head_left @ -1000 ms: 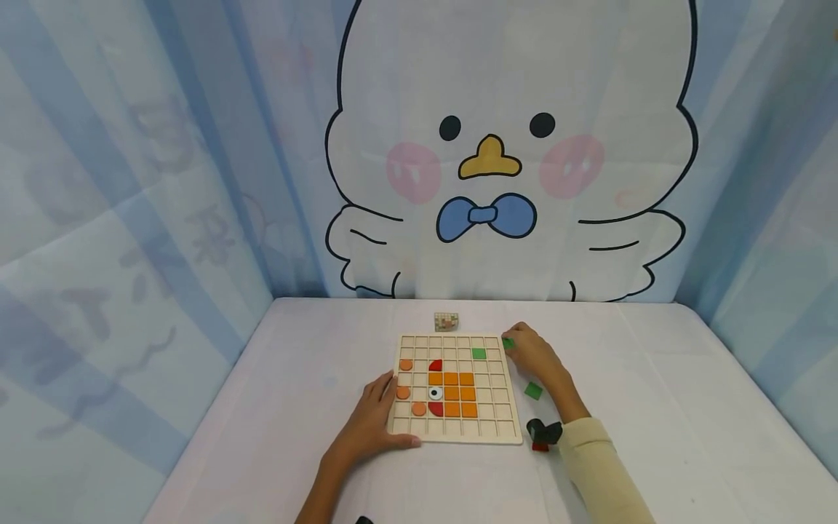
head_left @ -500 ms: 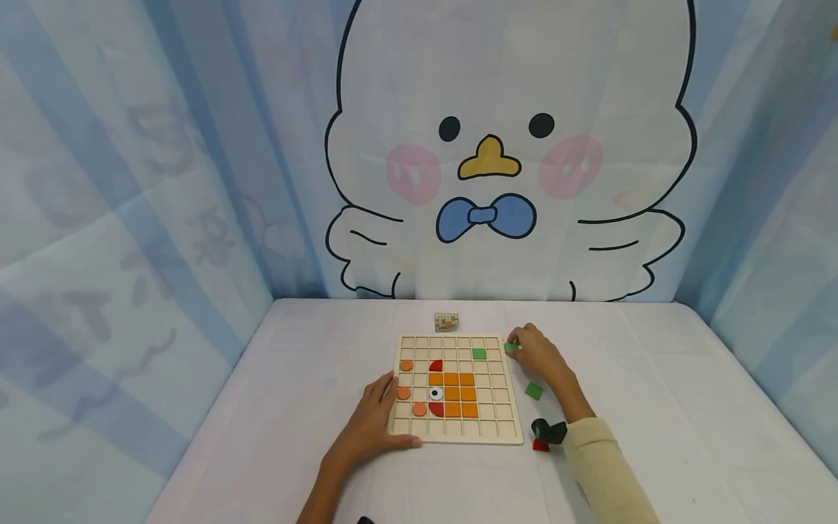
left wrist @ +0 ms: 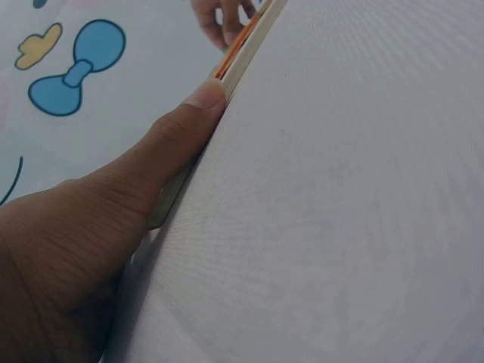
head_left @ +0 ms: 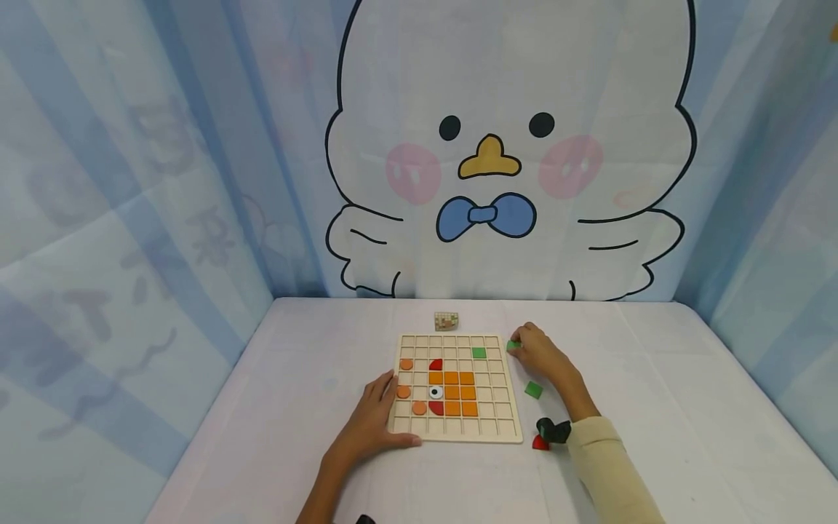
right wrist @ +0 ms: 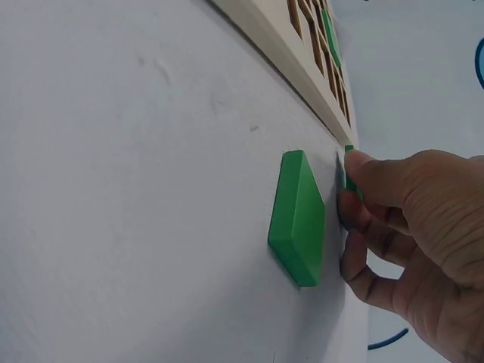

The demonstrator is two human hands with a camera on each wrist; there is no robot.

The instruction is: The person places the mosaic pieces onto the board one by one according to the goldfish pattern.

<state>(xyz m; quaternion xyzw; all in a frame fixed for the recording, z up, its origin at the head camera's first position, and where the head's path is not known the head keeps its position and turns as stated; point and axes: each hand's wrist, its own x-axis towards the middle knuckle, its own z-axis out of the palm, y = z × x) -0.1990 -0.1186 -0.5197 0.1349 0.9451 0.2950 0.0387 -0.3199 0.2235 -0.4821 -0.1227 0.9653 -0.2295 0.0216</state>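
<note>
A cream wooden grid board (head_left: 497, 429) lies on the table, with orange square tiles (head_left: 468, 394), orange round pieces, red quarter-round pieces, a white eye piece (head_left: 436, 392) and one green tile (head_left: 479, 353) in its cells. My left hand (head_left: 374, 420) rests at the board's near left corner. Its straight thumb (left wrist: 178, 132) lies against the front edge, and the fingers touch the left side. Just off the board's far right corner, my right hand (head_left: 540, 354) pinches a green square tile (right wrist: 349, 178) between thumb and fingers. Another green tile (right wrist: 296, 219) lies on the table nearby.
Beyond the board lies a small patterned card or block (head_left: 447, 322). A red piece (head_left: 540, 442) lies at the right, beside the black wrist camera (head_left: 553, 430). A curtain with a cartoon bird (head_left: 487, 218) hangs behind the white table (head_left: 655, 378).
My right hand has shifted slightly to the right with the green tile, away from the board's far right corner. The left hand and the board stay in place.
</note>
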